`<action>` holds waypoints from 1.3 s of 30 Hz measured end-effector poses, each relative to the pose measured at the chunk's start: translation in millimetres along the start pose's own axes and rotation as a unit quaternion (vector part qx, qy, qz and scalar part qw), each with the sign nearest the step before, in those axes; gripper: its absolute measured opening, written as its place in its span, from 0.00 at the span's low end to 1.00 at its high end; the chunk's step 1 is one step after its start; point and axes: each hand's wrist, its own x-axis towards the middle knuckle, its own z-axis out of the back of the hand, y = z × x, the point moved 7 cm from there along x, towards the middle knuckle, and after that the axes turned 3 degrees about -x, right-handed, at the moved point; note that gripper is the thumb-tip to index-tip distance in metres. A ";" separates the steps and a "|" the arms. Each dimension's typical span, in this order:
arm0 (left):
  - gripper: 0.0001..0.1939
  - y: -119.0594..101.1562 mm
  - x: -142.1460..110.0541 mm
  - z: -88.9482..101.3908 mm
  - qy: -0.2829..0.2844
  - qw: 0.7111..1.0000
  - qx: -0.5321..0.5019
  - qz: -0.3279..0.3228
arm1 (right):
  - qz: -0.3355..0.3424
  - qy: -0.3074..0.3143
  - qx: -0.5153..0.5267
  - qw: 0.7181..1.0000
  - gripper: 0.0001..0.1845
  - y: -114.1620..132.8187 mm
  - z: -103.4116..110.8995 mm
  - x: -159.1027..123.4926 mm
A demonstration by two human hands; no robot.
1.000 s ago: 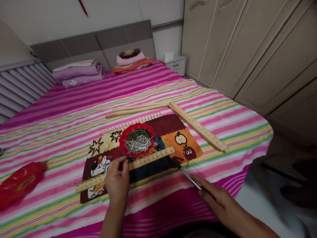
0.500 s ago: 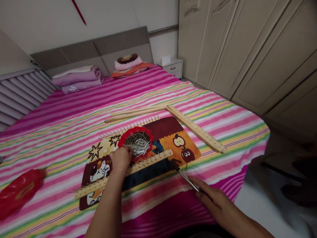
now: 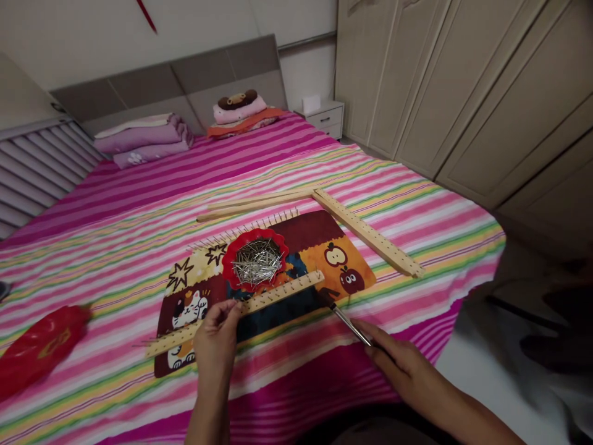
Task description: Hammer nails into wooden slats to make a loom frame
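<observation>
My left hand (image 3: pixel 218 334) is at the near wooden strip (image 3: pixel 282 290), its thumb and forefinger pinched together at the strip's upper edge. They seem to hold a nail, mostly hidden by the fingertips. Nails stick up in a row along the strip's right part. My right hand (image 3: pixel 398 364) grips a hammer (image 3: pixel 347 322) with a shiny metal shaft; its dark head lies by the strip's right end. Just beyond the strip, a red scalloped bowl (image 3: pixel 228 266) holds a heap of loose silver nails (image 3: pixel 259 261). All this rests on a printed mat (image 3: pixel 319 230).
A second nail-studded strip (image 3: pixel 245 230) lies behind the bowl. Further wooden strips (image 3: pixel 259 201) lie beyond, and a drilled one (image 3: pixel 365 232) slants at the right. A red plastic item (image 3: pixel 44 349) is at the left. The striped bed (image 3: pixel 445 228) ends near the wardrobe (image 3: pixel 417 86).
My left hand has moved out of the bowl of nails, back toward me, to the near wooden strip. My right hand with the hammer stays nearly still. The view has shifted slightly.
</observation>
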 end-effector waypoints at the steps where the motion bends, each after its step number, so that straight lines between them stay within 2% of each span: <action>1: 0.19 8.9 -3.9 -3.3 0.000 1.000 -0.007 0.005 | 0.000 0.000 -0.003 1.000 0.26 1.1 0.4 -0.2; 6: 0.19 32.3 -9.3 -17.1 -0.010 1.000 0.025 0.004 | 0.002 0.000 -0.012 1.000 0.26 4.5 0.5 -0.7; 14: 0.17 30.2 -11.4 -22.3 -0.021 0.997 0.063 -0.028 | -0.009 0.004 -0.015 1.000 0.27 0.4 -1.6 -0.6; 19: 0.16 28.0 -13.1 -25.8 -0.021 0.992 0.091 -0.081 | -0.011 0.000 -0.024 1.000 0.27 5.4 0.2 0.8; 25: 0.13 22.2 -16.0 -30.1 -0.029 0.985 0.128 -0.113 | -0.035 0.014 -0.002 0.999 0.28 13.9 -0.2 -0.8; 27: 0.13 21.2 -17.2 -31.3 -0.035 0.980 0.142 -0.135 | -0.035 0.024 0.012 0.999 0.27 24.5 -0.8 0.4; 31: 0.12 21.3 -20.3 -32.6 -0.051 0.969 0.166 -0.176 | 0.006 0.050 0.040 0.998 0.24 65.7 -3.9 14.5; 35: 0.11 20.9 -22.4 -33.4 -0.056 0.965 0.165 -0.197 | 0.010 0.094 0.039 0.995 0.23 99.2 -18.9 39.3; 39: 0.10 20.2 -23.5 -33.3 -0.056 0.963 0.171 -0.201 | 0.041 0.103 0.028 0.993 0.23 115.8 -36.6 59.9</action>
